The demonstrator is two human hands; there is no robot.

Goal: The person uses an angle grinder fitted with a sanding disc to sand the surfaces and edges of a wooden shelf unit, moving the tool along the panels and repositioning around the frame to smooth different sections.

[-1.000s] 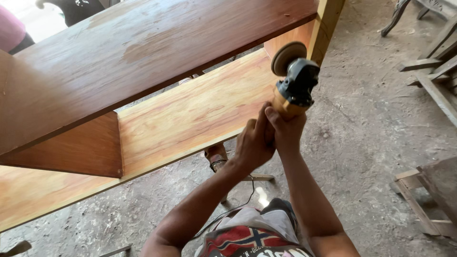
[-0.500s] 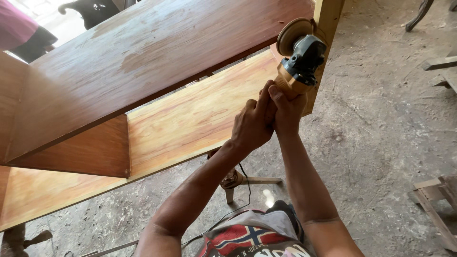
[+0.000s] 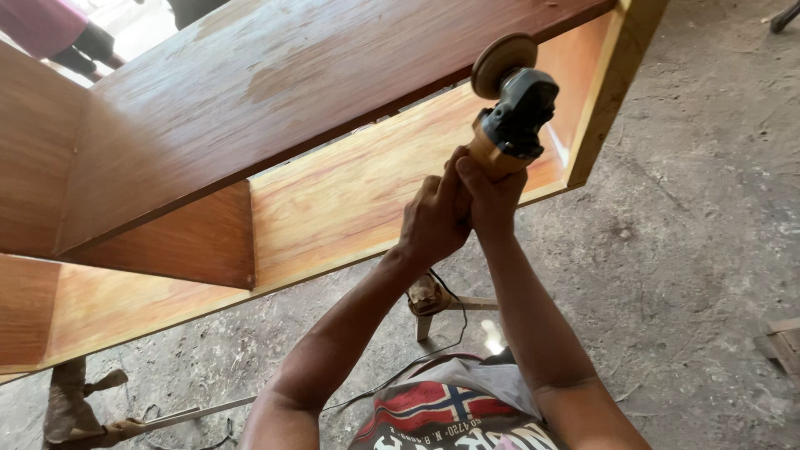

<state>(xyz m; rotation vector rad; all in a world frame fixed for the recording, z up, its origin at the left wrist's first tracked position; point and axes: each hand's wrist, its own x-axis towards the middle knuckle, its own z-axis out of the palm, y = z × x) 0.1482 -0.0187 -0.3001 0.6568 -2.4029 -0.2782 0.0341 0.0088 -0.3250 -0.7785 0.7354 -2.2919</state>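
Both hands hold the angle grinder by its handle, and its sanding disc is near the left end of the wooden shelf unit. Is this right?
Not quite. In the head view, both hands, left hand and right hand, hold the angle grinder, but its sanding disc is near the shelf unit's right end.

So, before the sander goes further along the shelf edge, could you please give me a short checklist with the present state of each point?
1. Both hands on the handle: left hand and right hand wrap the sander. Ok.
2. Fingers away from the disc: ok.
3. Disc flat against the shelf edge: cannot tell.
4. Cord away from the disc: it hangs low, behind the arms. Ok.
5. Disc spinning: cannot tell.
6. Cabinet support steady: cannot tell.
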